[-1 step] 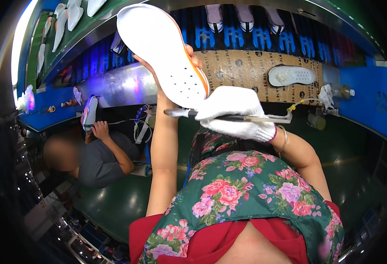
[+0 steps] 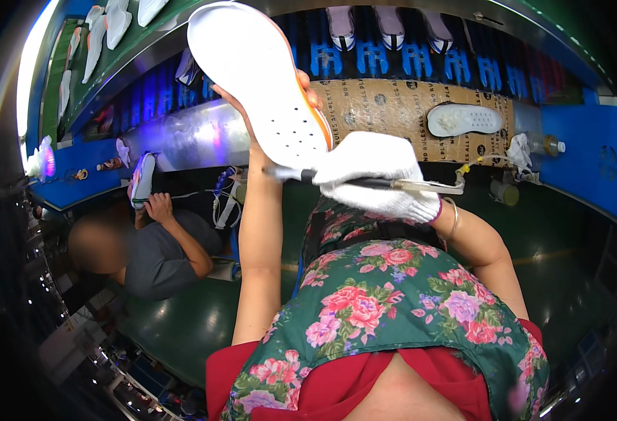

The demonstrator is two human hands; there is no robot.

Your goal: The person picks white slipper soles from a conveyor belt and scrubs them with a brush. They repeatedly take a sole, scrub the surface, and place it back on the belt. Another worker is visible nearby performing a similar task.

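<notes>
Left hand [image 2: 242,116], bare, grasping smooth white shoe sole [image 2: 249,67] at 11 o'clock: orange-edged, round perforations near its lower end. Right hand [image 2: 375,172], gloved in white knit, grips slim dark-handled brush [image 2: 307,175], blurred pale tip toward 9. Second sole [image 2: 465,121] at 2, on brown cardboard [image 2: 386,116].

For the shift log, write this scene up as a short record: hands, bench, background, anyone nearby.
Left hand: bare, holding a white sole with an orange edge
Right hand: gloved, holding a brush
Bristles: blurred; contact with the sole unclear
Bench: cardboard, another sole lying on it
Bench right: bottle
Behind: row of shoes
Nearby: person at left, holding a shoe
</notes>
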